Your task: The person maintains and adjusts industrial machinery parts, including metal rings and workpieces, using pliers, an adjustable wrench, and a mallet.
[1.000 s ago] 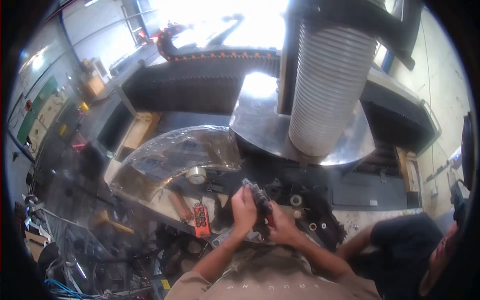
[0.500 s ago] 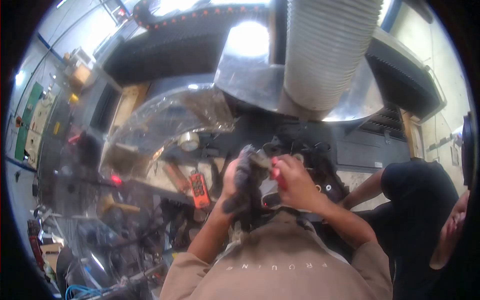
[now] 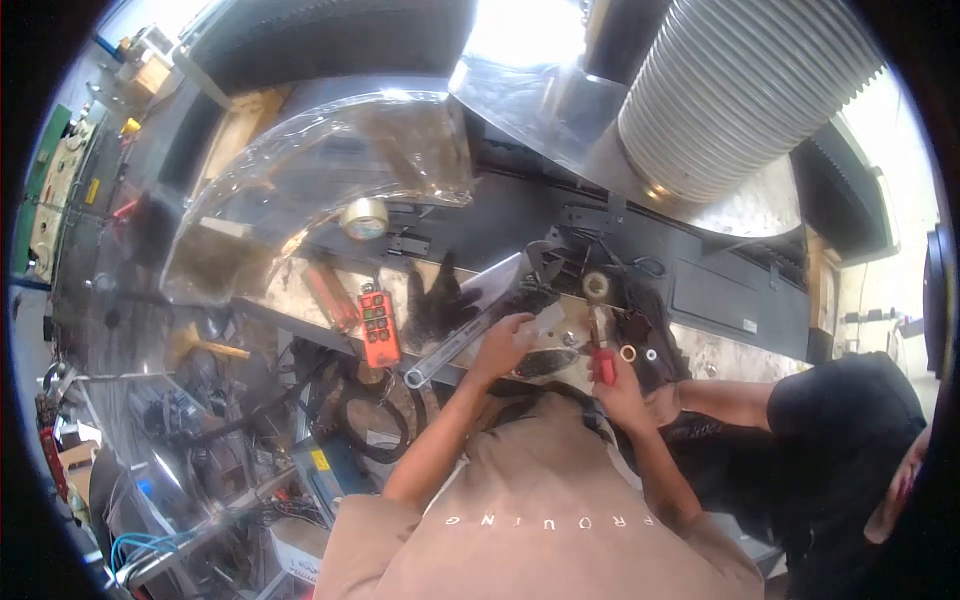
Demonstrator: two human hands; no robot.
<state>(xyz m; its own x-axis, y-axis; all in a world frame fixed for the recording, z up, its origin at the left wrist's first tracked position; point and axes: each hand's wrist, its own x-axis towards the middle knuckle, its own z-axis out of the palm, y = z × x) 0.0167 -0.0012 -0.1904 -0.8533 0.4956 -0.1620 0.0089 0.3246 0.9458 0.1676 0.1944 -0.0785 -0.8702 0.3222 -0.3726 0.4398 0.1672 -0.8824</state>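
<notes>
My left hand [image 3: 503,348] is over the front of the bench, fingers stretched toward a small pale piece [image 3: 548,319]. A large adjustable wrench [image 3: 465,342] lies slantwise just beyond it, its jaws pointing away to the right. My right hand [image 3: 626,396] is closed around the red handle of a tool [image 3: 604,366], whose narrow end points away from me. A brass-coloured ring [image 3: 628,353] and a small pale washer [image 3: 651,354] lie to its right. Black gloves [image 3: 440,302] rest behind the wrench's near end.
An orange remote control [image 3: 379,328] and a tape roll [image 3: 364,218] lie to the left, near a clear plastic curved sheet [image 3: 330,150]. A ribbed duct [image 3: 740,100] hangs at upper right. Another person's arm [image 3: 720,400] reaches in from the right, close to my right hand.
My left hand has let go of a dark, cloth-like bundle and moved down and apart from my right hand. My right hand has moved right and toward me, keeping the red-handled tool.
</notes>
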